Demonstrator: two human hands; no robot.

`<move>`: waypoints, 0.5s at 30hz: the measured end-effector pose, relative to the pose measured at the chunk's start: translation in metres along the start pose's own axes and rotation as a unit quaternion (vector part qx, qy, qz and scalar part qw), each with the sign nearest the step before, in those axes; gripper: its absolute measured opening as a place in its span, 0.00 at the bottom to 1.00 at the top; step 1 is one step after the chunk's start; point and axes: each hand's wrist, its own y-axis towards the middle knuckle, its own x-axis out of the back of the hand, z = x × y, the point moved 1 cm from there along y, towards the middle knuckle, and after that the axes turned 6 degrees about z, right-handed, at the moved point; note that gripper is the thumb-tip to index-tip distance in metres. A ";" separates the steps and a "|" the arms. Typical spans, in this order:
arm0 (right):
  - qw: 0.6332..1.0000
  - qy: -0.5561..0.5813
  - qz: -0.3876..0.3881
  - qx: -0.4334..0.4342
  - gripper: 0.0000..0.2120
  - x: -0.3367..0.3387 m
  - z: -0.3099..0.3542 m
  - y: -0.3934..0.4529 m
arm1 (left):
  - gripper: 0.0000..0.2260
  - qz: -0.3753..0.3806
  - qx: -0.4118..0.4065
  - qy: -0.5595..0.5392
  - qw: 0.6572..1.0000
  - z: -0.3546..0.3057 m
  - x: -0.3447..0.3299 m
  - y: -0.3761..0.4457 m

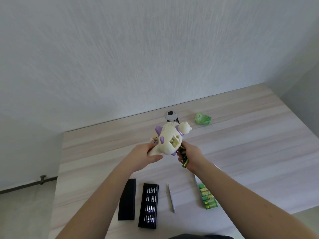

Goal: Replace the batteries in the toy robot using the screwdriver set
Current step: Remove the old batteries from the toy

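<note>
While both hands are up over the table (241, 135), the left hand (146, 156) has its fingers and thumb wrapped around one end of the toy robot (170, 139), which is cream with purple bits. That toy is held in the air and tipped, with its open battery hole facing up and its round head pointing away from the hands. Just right of the toy, the right hand (191, 156) is curled around some green batteries (184, 158) and sits right beside the toy's hole. Down below the left hand, lying flat on the table, is a black tray of screwdriver bits (149, 205), with its black lid (127, 199) next to it. Below the right hand lies a thin silver screwdriver (171, 198), and a pack of green batteries (208, 198) is partly hidden by the right arm. Far past the right hand sits a crumpled green wrapper (203, 119).
</note>
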 end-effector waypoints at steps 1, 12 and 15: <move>1.000 -0.007 -0.005 -0.002 0.10 0.000 -0.001 0.002 | 0.10 0.005 0.000 0.032 0.999 0.002 -0.001 0.004; 0.998 -0.054 0.005 0.016 0.13 0.003 -0.011 0.026 | 0.12 -0.061 0.124 -0.220 0.966 0.041 -0.043 0.032; 0.999 -0.031 -0.009 -0.013 0.14 0.014 -0.018 0.031 | 0.11 -0.104 0.142 -0.295 0.939 0.046 -0.058 0.037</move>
